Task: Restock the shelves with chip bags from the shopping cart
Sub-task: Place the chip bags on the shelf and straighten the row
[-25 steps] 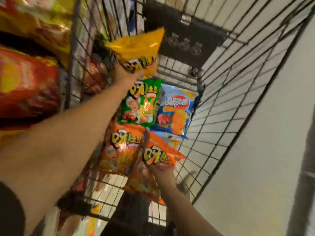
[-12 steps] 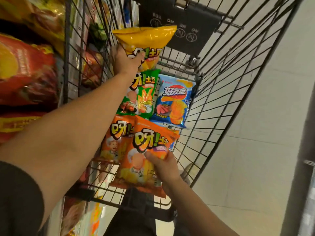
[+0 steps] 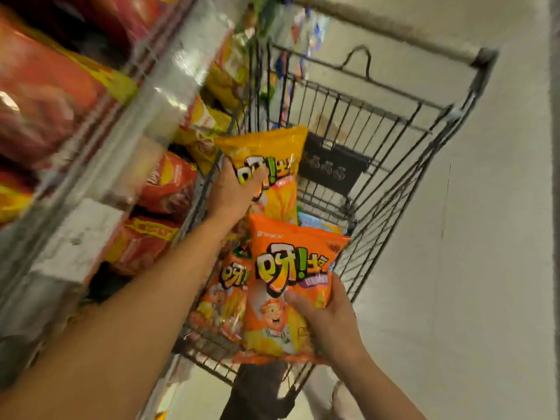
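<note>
Here both hands (image 3: 233, 192) (image 3: 330, 322) grip chip bags (image 3: 272, 153).

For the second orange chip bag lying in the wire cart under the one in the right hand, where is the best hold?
Probably its upper sealed edge, reached from above. The lower orange chip bag lies flat in the black wire cart, its right side covered by the orange chip bag that the right hand holds.
</note>
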`<act>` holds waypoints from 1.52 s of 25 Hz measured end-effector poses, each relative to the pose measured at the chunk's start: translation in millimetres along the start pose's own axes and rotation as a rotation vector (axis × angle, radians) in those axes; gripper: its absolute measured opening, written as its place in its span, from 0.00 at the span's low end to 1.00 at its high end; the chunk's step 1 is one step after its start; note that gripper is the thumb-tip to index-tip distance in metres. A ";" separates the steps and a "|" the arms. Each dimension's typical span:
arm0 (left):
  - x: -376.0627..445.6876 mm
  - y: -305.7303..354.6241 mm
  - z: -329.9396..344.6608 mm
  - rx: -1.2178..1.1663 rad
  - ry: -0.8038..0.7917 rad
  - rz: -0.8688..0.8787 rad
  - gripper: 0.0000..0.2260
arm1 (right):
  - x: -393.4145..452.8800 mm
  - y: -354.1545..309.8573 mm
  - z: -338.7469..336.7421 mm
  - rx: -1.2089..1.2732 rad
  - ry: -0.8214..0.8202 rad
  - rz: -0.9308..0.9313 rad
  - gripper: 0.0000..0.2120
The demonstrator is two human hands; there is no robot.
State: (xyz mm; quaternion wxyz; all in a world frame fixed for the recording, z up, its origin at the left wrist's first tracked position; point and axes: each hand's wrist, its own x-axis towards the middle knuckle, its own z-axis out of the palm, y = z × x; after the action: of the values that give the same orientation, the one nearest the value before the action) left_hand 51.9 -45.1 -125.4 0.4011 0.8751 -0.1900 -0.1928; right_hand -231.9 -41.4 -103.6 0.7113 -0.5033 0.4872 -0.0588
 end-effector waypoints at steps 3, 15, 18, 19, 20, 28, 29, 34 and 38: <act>-51.2 26.3 -29.2 -0.097 0.063 0.035 0.38 | -34.9 -23.0 -37.8 -0.052 -0.037 -0.119 0.32; -298.2 169.0 -145.1 -0.140 0.527 0.217 0.44 | -172.1 -158.9 -139.9 -0.102 -0.252 -0.681 0.31; -351.4 202.0 -190.6 -0.157 0.670 0.288 0.32 | -209.6 -197.5 -129.1 -0.063 -0.334 -0.797 0.31; -369.8 211.8 -205.3 -0.154 0.717 0.309 0.27 | -221.9 -207.7 -124.0 -0.049 -0.359 -0.826 0.32; -388.7 221.2 -220.4 -0.152 0.764 0.322 0.23 | -233.3 -216.2 -117.9 -0.032 -0.381 -0.853 0.32; -558.8 238.6 -342.1 -0.133 1.055 0.380 0.18 | -368.9 -247.2 -33.0 -0.053 -0.675 -1.041 0.40; -581.3 233.9 -356.7 -0.142 1.071 0.372 0.18 | -388.6 -247.9 -21.6 -0.063 -0.723 -1.057 0.39; -689.2 207.8 -403.4 -0.202 1.111 0.330 0.39 | -468.5 -240.4 25.2 -0.092 -0.972 -1.068 0.26; -746.9 195.7 -429.1 -0.179 1.168 0.321 0.32 | -505.3 -241.0 60.0 -0.094 -1.121 -1.073 0.25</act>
State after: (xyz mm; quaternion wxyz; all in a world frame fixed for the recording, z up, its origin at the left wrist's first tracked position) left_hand -410.2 470.0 423.7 0.5349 0.7597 -0.0513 0.3663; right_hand -350.8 171.0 404.1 0.7035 -0.6546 -0.2535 -0.1110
